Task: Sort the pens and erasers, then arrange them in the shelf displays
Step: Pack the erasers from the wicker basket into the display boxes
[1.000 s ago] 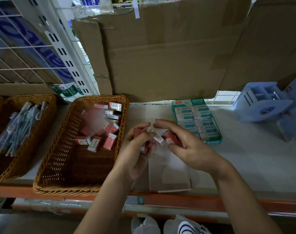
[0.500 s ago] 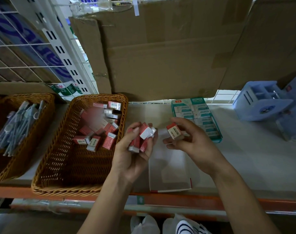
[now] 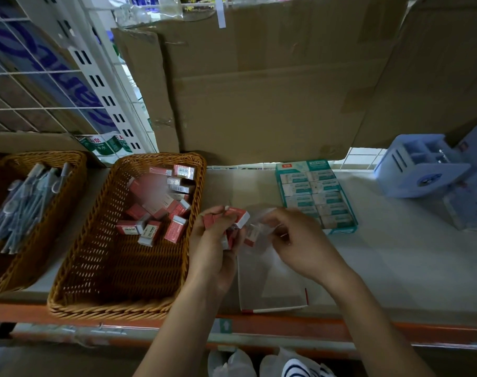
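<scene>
One wicker basket [image 3: 109, 311] left, teal eraser box [image 3: 317, 164] right

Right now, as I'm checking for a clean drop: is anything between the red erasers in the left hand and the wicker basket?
Nothing visible. The left hand grips the red erasers just beside the right rim of the wicker basket, which is open-topped. The right hand, pinching a clear wrapper, is on the other side.
</scene>
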{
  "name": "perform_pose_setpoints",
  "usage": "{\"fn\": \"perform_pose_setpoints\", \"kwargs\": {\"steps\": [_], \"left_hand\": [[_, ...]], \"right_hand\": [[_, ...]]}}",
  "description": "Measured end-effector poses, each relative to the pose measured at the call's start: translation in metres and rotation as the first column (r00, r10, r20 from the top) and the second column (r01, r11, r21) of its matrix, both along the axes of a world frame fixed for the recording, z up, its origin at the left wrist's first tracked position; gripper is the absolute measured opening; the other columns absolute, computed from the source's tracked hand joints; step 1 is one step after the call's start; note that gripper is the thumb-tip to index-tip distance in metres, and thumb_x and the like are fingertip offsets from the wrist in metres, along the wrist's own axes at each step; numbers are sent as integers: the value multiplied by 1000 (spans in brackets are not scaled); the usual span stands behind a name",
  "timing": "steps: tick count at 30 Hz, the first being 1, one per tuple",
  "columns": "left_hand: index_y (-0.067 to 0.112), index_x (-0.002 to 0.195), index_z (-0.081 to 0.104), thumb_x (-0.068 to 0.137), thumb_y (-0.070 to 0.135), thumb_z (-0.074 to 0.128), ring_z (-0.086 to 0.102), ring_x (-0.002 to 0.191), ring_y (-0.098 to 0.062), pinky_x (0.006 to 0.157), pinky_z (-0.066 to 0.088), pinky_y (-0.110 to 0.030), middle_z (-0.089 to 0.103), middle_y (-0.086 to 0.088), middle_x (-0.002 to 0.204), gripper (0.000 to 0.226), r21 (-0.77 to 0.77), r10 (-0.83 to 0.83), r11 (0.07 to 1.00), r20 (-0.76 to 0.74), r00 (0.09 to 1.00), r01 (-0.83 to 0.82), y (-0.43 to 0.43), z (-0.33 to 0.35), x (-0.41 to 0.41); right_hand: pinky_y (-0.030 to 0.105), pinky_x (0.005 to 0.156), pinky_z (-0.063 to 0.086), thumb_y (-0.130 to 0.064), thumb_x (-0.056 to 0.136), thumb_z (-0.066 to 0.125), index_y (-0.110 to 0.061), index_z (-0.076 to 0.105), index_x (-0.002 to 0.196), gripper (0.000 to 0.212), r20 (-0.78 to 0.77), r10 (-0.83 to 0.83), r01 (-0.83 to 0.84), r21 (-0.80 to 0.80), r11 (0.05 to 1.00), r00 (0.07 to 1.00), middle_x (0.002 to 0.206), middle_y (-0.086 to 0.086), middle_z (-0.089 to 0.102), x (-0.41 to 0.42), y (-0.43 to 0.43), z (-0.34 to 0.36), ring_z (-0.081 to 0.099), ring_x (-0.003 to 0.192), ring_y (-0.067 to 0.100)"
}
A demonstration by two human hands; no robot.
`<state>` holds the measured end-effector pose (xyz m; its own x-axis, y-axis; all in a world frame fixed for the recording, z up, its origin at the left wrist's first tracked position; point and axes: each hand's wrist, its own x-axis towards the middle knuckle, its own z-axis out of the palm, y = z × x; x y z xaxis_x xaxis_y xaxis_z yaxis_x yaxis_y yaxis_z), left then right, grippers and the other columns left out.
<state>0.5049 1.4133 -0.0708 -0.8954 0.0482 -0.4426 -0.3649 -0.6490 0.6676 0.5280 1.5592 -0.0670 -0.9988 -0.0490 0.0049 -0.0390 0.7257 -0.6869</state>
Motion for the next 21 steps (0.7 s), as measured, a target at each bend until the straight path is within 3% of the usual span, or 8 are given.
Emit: {"fn": "perform_pose_setpoints", "kwargs": {"steps": [4, 9, 13, 18, 21], "left_hand": [[14, 89, 59, 81, -3, 61, 69, 78, -12, 57, 52, -20, 68, -2, 84, 19, -6, 9, 1000, -1, 1000, -9, 1, -1, 1], [13, 91, 60, 80, -1, 63, 69, 86, -16, 58, 52, -21, 68, -3, 86, 19, -7, 24, 1000, 10, 1000, -24, 1, -2, -1], [14, 91, 60, 81, -1, 63, 69, 83, -14, 58, 53, -21, 68, -3, 86, 19, -15, 32, 999, 21, 999, -31, 3, 0, -1], [11, 100, 58, 81, 0, 63, 68, 83, -15, 59, 53, -21, 66, -8, 95, 22, -32, 12, 999, 8, 1000, -11, 3, 2, 2], [10, 105, 57, 81, 0, 63, 67, 86, -16, 61, 54, -22, 65, -8, 97, 26, -27, 15, 1000, 21, 1000, -15, 2, 3, 2]], "right_hand": [[27, 80, 42, -18, 86, 61, -19, 48, 127, 43, 68, 86, -100, 243, 965, 994, 122, 6, 46, -3, -17, -14, 53, 108, 23], [38, 89, 48, -5, 85, 58, -14, 46, 133, 50, 86, 105, -131, 404, 905, 991, 137, 6, 35, -13, -29, -32, 46, 116, 30], [34, 86, 45, -15, 89, 60, -10, 60, 111, 23, 10, 43, -43, 441, 897, 999, 125, 8, 49, -23, -24, -29, 50, 111, 27], [36, 81, 44, -26, 92, 53, -21, 53, 124, 32, -32, 17, -4, 371, 929, 999, 121, 5, 53, -27, -22, -25, 50, 110, 28], [34, 75, 44, -32, 91, 54, -20, 54, 113, 26, -61, -15, 32, 290, 957, 998, 112, 2, 61, -24, -22, -22, 55, 103, 23]]}}
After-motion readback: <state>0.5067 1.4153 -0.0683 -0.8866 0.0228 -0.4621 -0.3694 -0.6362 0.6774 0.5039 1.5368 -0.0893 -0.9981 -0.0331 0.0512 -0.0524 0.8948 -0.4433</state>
